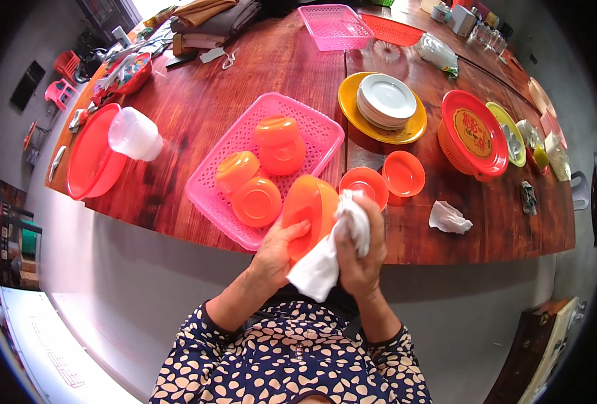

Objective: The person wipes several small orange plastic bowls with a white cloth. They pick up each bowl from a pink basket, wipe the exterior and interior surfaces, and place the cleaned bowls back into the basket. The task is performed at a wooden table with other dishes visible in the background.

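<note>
My left hand [276, 248] grips an orange plastic bowl [305, 205] tilted on its side above the table's front edge. In my right hand [366, 259] is a white cloth [317, 273], bunched against the bowl's rim and hanging down below it. Just beyond my left hand sits a pink perforated basket [207, 176] holding several orange bowls [257, 200], some upside down and stacked on each other. Behind my right hand, two orange-red bowls [404, 174] stand upright side by side on the table.
A yellow plate [349, 111] carries stacked white saucers [388, 95]. On the right are a red lidded basket [475, 131] and a crumpled white tissue [450, 217]. At left, a red basin [96, 158] stands beside a translucent container [135, 133]. A pink basket [335, 28] is at the back.
</note>
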Motion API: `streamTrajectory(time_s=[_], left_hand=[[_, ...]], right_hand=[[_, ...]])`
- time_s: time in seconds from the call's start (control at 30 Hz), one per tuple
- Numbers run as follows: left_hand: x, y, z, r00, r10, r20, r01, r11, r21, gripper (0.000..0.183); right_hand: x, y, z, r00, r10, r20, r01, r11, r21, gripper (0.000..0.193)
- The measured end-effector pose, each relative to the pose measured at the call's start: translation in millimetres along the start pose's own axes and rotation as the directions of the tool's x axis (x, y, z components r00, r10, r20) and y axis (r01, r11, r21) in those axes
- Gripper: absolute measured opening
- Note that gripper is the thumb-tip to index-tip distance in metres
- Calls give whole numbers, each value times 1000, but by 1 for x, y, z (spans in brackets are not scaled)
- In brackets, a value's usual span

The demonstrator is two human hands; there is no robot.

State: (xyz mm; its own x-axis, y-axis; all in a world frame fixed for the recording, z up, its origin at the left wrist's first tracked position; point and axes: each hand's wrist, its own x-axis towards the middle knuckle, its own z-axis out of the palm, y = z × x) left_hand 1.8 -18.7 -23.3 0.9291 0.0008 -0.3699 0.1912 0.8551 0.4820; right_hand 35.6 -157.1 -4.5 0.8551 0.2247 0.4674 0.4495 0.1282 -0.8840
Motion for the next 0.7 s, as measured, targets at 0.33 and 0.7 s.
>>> streamTrajectory(time_s=[0.33, 0.7], left_hand=[[-11, 0, 16, 995, -87, 54, 91, 992, -86, 42], [-12, -5, 16, 994, 83, -77, -82, 996, 18, 38]], right_hand=[[-6, 8, -2, 991, -111, -70, 99, 983, -155, 55], [-9, 32, 7, 914, 358, 190, -369, 539, 757, 46]])
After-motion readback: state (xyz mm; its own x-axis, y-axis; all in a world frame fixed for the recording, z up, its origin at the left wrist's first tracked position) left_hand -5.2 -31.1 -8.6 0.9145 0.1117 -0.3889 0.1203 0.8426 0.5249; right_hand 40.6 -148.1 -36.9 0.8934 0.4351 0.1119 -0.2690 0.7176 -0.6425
